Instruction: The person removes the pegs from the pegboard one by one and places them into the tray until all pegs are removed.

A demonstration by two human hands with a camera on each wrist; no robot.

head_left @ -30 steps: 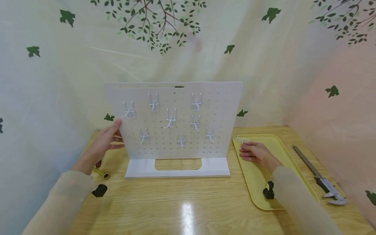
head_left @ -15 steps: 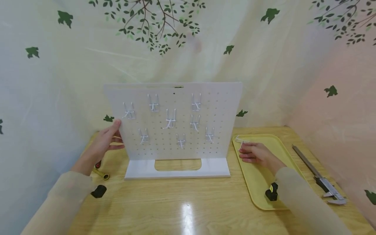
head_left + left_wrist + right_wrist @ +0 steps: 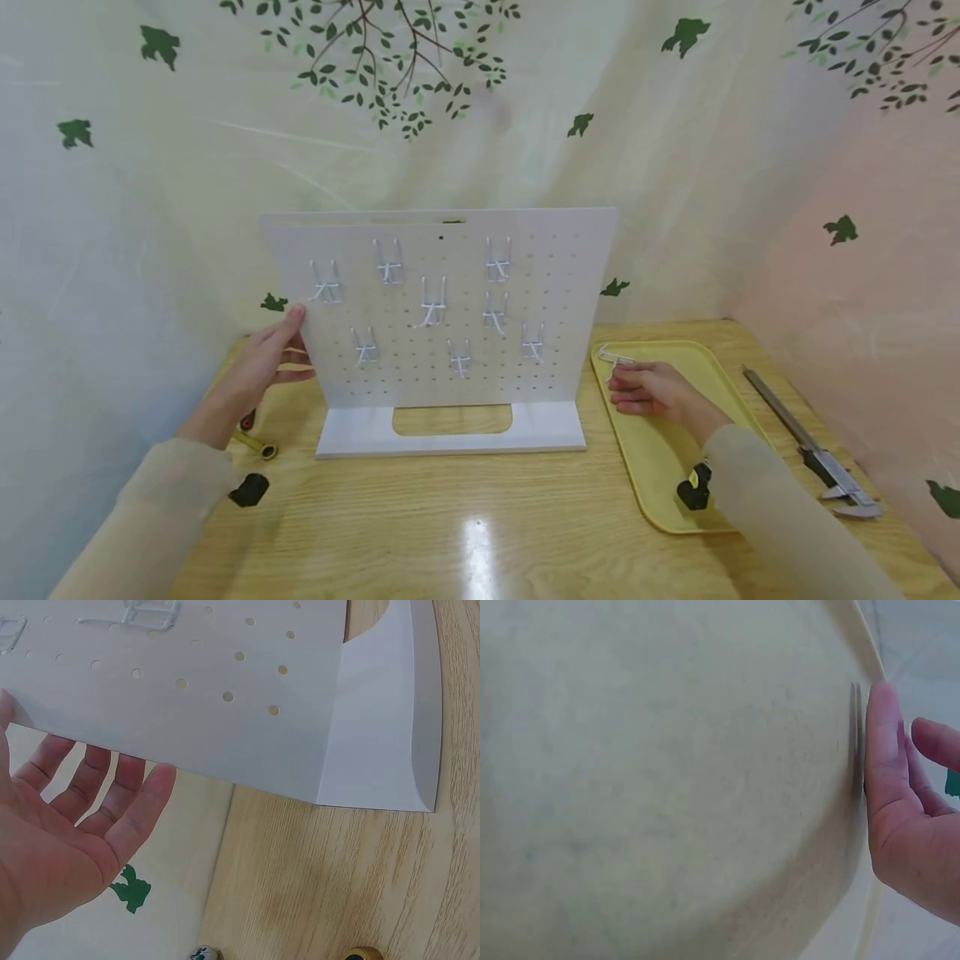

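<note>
W/ L hand [image 3: 253,365], holding pegboard [image 3: 408,367] by edge; w/ R hand [image 3: 658,390], pinching wire hook [image 3: 617,358]: prob. light, stiff, grab mid-length.

1. Small workshop-ish spot, I'd say; can't tell if it's inside a home or an actual workshop.
2. Wooden table [image 3: 480,500] with creased, leaf-print sheeting [image 3: 465,175] round the back and sides, so kinda booth-like.
3. Workshop-type bits: white pegboard [image 3: 405,367] with wire hooks [image 3: 433,312], caliper [image 3: 842,477] over right, yellow tray [image 3: 652,467] beside it.
</note>
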